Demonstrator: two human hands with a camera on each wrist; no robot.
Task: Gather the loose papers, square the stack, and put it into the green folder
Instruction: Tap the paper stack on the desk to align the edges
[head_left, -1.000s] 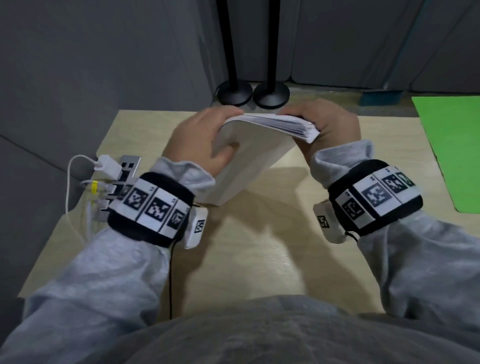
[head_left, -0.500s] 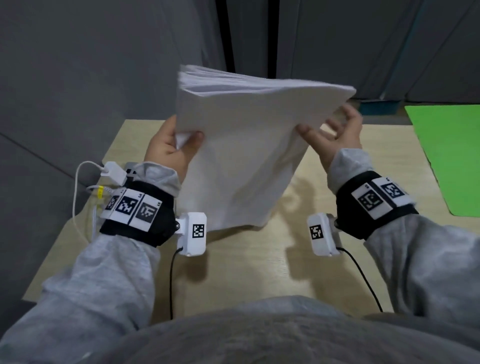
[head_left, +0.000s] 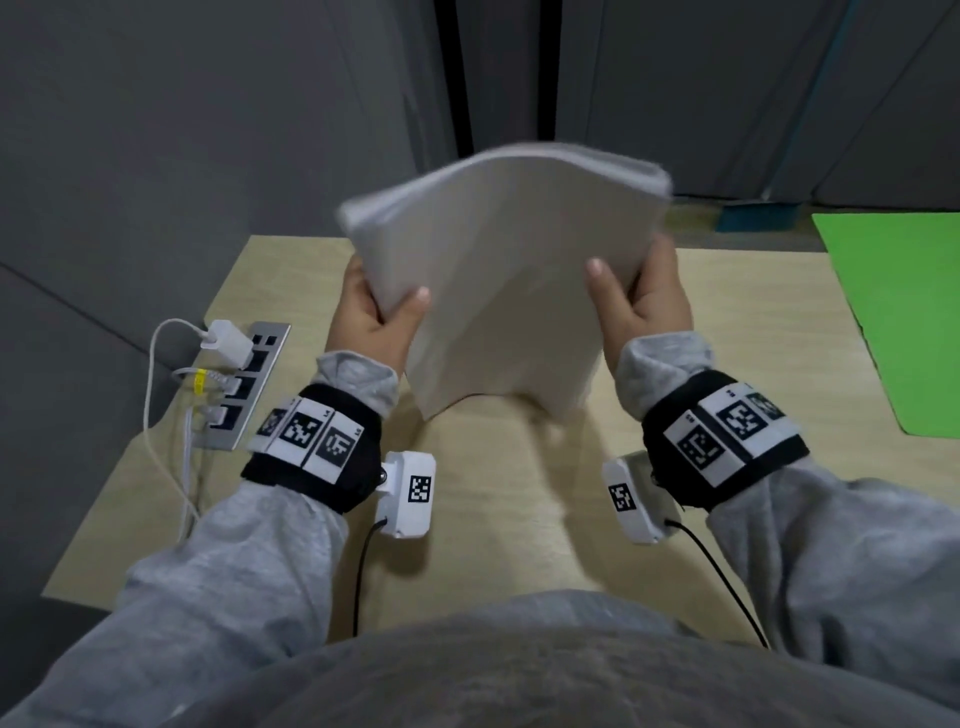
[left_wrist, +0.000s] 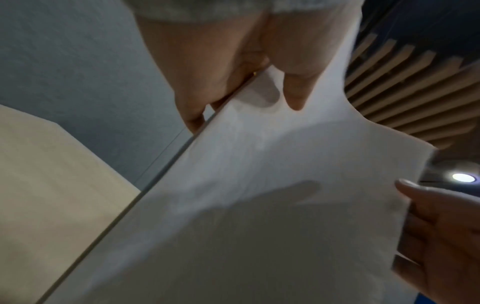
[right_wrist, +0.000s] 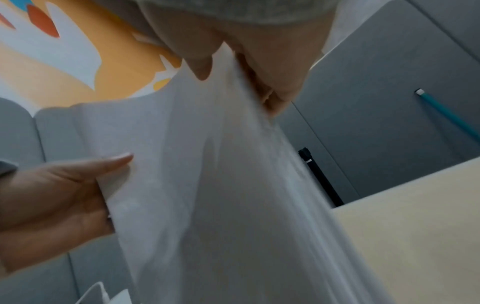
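Note:
A thick stack of white paper (head_left: 498, 270) stands nearly upright over the middle of the wooden table (head_left: 498, 519), bowed slightly, its lower edge at or just above the tabletop. My left hand (head_left: 374, 312) grips its left edge, thumb on the near face. My right hand (head_left: 639, 296) grips the right edge the same way. In the left wrist view the paper stack (left_wrist: 259, 205) fills the frame under my left hand (left_wrist: 233, 86). The right wrist view shows the paper stack (right_wrist: 233, 185) pinched by my right hand (right_wrist: 233, 67). The green folder (head_left: 904, 322) lies flat at the table's right.
A metal power strip (head_left: 244, 389) with a white charger (head_left: 226, 340) and white cables sits at the table's left edge. Grey partition walls stand behind the table. A blue object (head_left: 758, 215) lies beyond the far edge near the folder.
The stack went from lying low and tilted between my hands to standing upright. My right hand, open beside it half a second ago, now grips its right edge. Both hands sit lower on it.

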